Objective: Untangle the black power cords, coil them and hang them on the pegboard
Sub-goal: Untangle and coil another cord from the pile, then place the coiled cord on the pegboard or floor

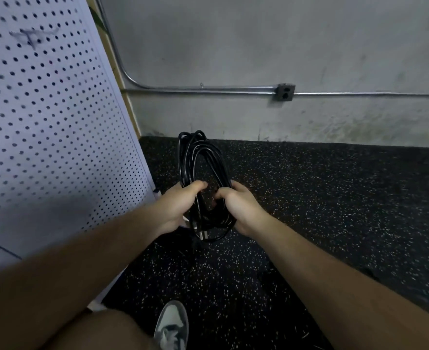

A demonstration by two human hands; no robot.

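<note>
A black power cord (198, 157) is wound into a long oval coil that stands upright in front of me, above the floor. My left hand (180, 200) grips the coil's left side near its lower end. My right hand (236, 203) grips the right side at the same height. A plug end (202, 233) hangs at the bottom of the coil between my wrists. The white pegboard (44, 117) leans at the left, close beside my left arm. No hook shows on its visible holes.
A black speckled rubber floor (321, 198) spreads under the coil. A grey concrete wall (258, 46) stands behind, with a metal conduit (208, 90) and an outlet box (285, 92). My knee and a grey shoe (171, 327) are at the bottom.
</note>
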